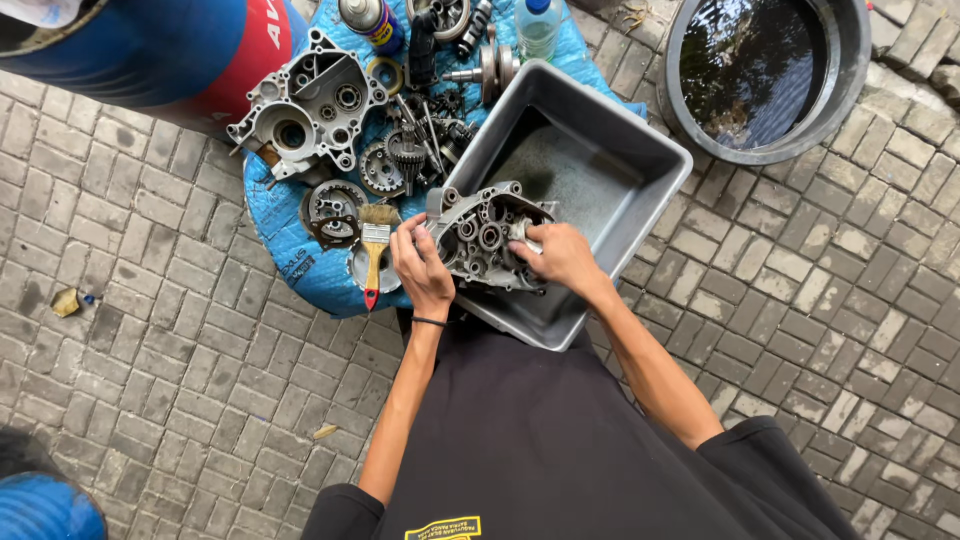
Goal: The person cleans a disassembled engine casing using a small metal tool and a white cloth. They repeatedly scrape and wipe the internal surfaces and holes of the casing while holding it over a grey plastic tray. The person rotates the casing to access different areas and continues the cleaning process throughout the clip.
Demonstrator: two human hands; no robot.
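Both my hands hold a grey metal engine crankcase half over the near edge of a grey plastic tub. My left hand grips its left side, a black band on the wrist. My right hand clasps its right side, fingers curled over the rim. The case shows several round bearing holes facing up.
A blue cloth left of the tub carries another crankcase half, gears, a paintbrush with a red tip, a spray can and a clear bottle. A round basin of dark water stands at top right. Brick paving lies all around.
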